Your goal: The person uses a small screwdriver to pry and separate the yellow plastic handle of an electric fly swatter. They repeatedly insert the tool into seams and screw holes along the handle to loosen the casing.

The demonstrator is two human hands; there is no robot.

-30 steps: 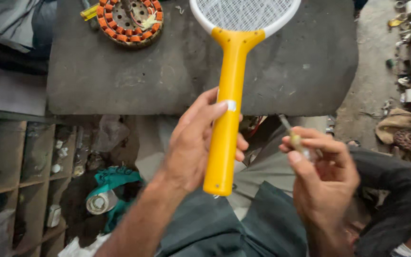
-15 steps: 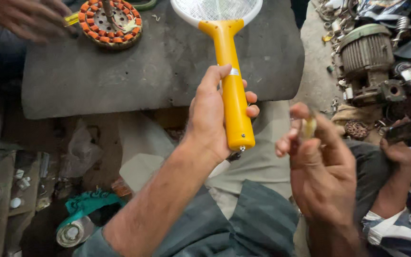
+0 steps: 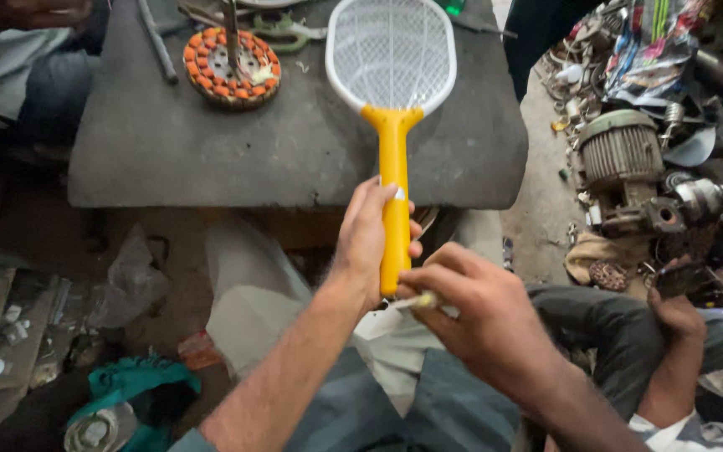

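Observation:
My left hand (image 3: 370, 238) grips the yellow handle of an electric fly-swatter racket (image 3: 392, 84), whose white mesh head lies over the dark grey worktable (image 3: 152, 151). My right hand (image 3: 470, 314) is just below the handle's butt end. Its fingers pinch a small thin tool with a pale yellowish grip (image 3: 416, 303), and the tool's tip sits by the bottom of the handle.
A round motor stator with orange coils (image 3: 229, 67) and loose tools lie on the table's far side. Another person's hand (image 3: 678, 305) rests at the right, next to an old electric motor (image 3: 625, 163) and scrap parts. Teal cloth (image 3: 131, 393) lies on the floor at lower left.
My right hand has moved left, bringing the small tool to the bottom end of the handle. The camera has tilted, so the racket head and table show more fully.

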